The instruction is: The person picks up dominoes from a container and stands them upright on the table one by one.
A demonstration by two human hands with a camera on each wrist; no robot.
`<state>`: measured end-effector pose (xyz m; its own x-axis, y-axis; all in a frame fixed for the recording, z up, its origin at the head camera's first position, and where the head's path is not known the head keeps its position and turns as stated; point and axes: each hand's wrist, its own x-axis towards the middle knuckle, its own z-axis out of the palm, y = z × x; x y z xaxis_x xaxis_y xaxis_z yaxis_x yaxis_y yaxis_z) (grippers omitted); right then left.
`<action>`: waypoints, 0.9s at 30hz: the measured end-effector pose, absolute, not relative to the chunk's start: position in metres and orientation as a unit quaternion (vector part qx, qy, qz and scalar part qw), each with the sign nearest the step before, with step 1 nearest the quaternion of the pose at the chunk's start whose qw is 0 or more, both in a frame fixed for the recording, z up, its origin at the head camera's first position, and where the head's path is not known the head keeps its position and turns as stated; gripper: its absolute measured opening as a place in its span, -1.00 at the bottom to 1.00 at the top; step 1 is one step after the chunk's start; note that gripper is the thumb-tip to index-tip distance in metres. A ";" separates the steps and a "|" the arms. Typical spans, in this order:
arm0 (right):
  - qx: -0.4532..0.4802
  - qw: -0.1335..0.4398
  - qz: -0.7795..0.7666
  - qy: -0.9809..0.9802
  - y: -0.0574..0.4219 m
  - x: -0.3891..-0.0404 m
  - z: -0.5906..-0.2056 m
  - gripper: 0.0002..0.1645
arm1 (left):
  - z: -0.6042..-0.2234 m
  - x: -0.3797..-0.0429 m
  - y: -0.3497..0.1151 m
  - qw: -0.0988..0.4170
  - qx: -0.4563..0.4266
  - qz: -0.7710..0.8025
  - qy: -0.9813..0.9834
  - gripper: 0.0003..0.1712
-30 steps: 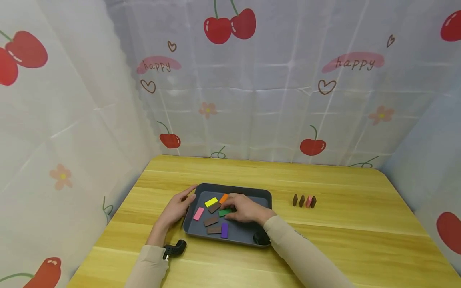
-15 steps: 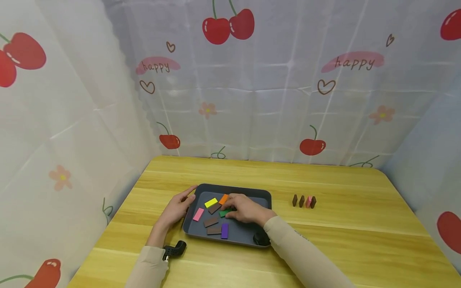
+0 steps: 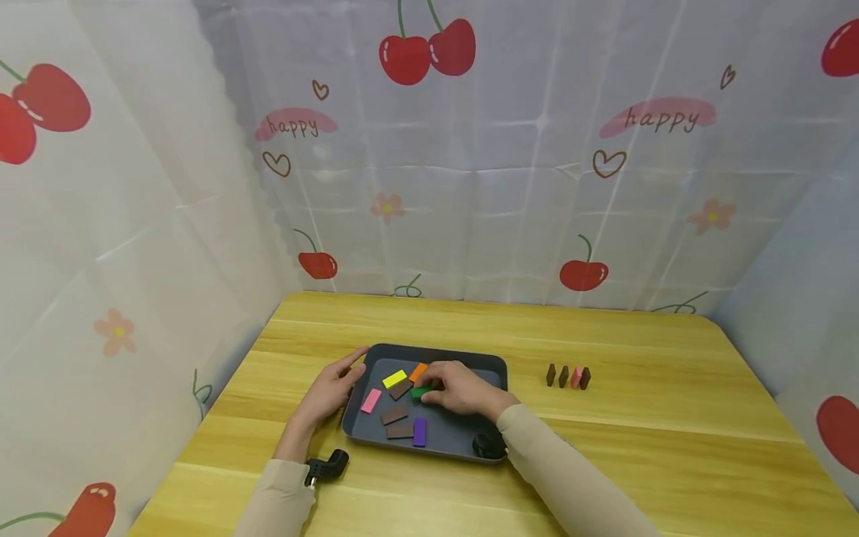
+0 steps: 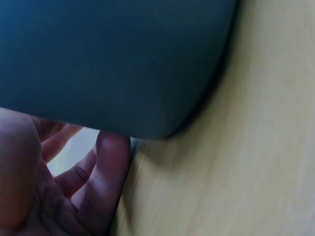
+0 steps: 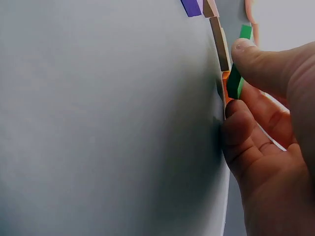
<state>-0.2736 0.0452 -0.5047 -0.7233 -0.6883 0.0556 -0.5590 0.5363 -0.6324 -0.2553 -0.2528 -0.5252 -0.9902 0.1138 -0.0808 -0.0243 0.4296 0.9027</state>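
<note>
In the head view my left hand (image 3: pixel 333 387) holds the left side of a dark grey tray (image 3: pixel 446 447), its thumb at the rim. The left wrist view shows fingers (image 4: pixel 110 162) against the tray wall (image 4: pixel 113 64). Over the tray, my right hand (image 3: pixel 461 388) pinches a green block (image 5: pixel 237 69) between thumb and fingers; the block looks tilted in the right wrist view. Around it lie an orange block (image 3: pixel 419 371), a yellow block (image 3: pixel 394 380), a pink block (image 3: pixel 371 401), a purple block (image 3: pixel 419 432) and several brown blocks (image 3: pixel 394 415).
On the table (image 3: pixel 644 462), right of the tray, a short row of upright blocks has brown blocks (image 3: pixel 551 374) and one pink block (image 3: pixel 576 377). A black wrist device (image 3: pixel 327 465) sits at the left cuff; another black device (image 3: pixel 488 446) is by the right cuff. A cherry-print curtain (image 3: pixel 470 186) surrounds the table.
The green block has turned and tipped slightly within my right fingers, and less of it shows. My left hand and the tray stay put.
</note>
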 end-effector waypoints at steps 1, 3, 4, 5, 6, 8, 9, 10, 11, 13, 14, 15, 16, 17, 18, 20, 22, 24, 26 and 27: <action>-0.354 0.101 -0.323 0.872 0.045 -0.273 -0.504 -0.78 | -0.525 -0.256 -0.253 0.067 0.027 0.538 0.840 -0.44; -0.347 0.103 -0.326 0.874 0.045 -0.273 -0.504 -0.79 | -0.526 -0.256 -0.253 0.071 0.024 0.543 0.836 -0.45; -0.343 0.105 -0.326 0.875 0.045 -0.273 -0.503 -0.79 | -0.526 -0.256 -0.253 0.073 0.024 0.545 0.835 -0.44; -0.341 0.105 -0.327 0.875 0.045 -0.273 -0.502 -0.80 | -0.526 -0.256 -0.252 0.074 0.022 0.548 0.833 -0.44; -0.340 0.105 -0.329 0.875 0.045 -0.273 -0.501 -0.80 | -0.526 -0.256 -0.252 0.075 0.023 0.549 0.832 -0.44; -0.340 0.105 -0.335 0.872 0.045 -0.273 -0.499 -0.80 | -0.526 -0.256 -0.252 0.075 0.021 0.551 0.831 -0.44; -0.339 0.106 -0.341 0.870 0.046 -0.272 -0.498 -0.80 | -0.525 -0.256 -0.252 0.076 0.021 0.552 0.830 -0.44; -0.339 0.108 -0.347 0.868 0.046 -0.272 -0.497 -0.80 | -0.526 -0.257 -0.252 0.076 0.021 0.551 0.831 -0.44; -0.339 0.107 -0.353 0.865 0.047 -0.272 -0.495 -0.79 | -0.525 -0.257 -0.252 0.077 0.022 0.550 0.831 -0.44; -0.336 0.107 -0.363 0.862 0.049 -0.273 -0.492 -0.78 | -0.525 -0.257 -0.253 0.078 0.023 0.548 0.833 -0.43; -0.333 0.107 -0.367 0.862 0.050 -0.273 -0.491 -0.77 | -0.525 -0.257 -0.253 0.079 0.022 0.547 0.833 -0.44; -0.330 0.107 -0.370 0.862 0.051 -0.273 -0.489 -0.75 | -0.525 -0.257 -0.253 0.079 0.022 0.547 0.833 -0.44; -0.327 0.106 -0.372 0.862 0.052 -0.273 -0.487 -0.75 | -0.525 -0.257 -0.253 0.079 0.021 0.548 0.833 -0.44; -0.325 0.104 -0.374 0.862 0.053 -0.273 -0.486 -0.74 | -0.525 -0.256 -0.253 0.078 0.022 0.548 0.832 -0.44; -0.322 0.104 -0.375 0.863 0.054 -0.273 -0.485 -0.73 | -0.524 -0.256 -0.254 0.078 0.021 0.550 0.831 -0.45; -0.316 0.107 -0.378 0.864 0.056 -0.273 -0.483 -0.72 | -0.524 -0.256 -0.254 0.077 0.020 0.552 0.830 -0.45; -0.315 0.109 -0.380 0.863 0.058 -0.273 -0.482 -0.72 | -0.523 -0.256 -0.254 0.076 0.018 0.554 0.829 -0.45; -0.312 0.112 -0.379 0.864 0.059 -0.273 -0.482 -0.71 | -0.523 -0.256 -0.253 0.078 0.015 0.555 0.828 -0.47; -0.311 0.112 -0.378 0.865 0.060 -0.272 -0.481 -0.70 | -0.523 -0.256 -0.253 0.079 0.013 0.554 0.829 -0.47; -0.311 0.110 -0.378 0.865 0.061 -0.272 -0.480 -0.70 | -0.523 -0.256 -0.253 0.080 0.013 0.553 0.829 -0.47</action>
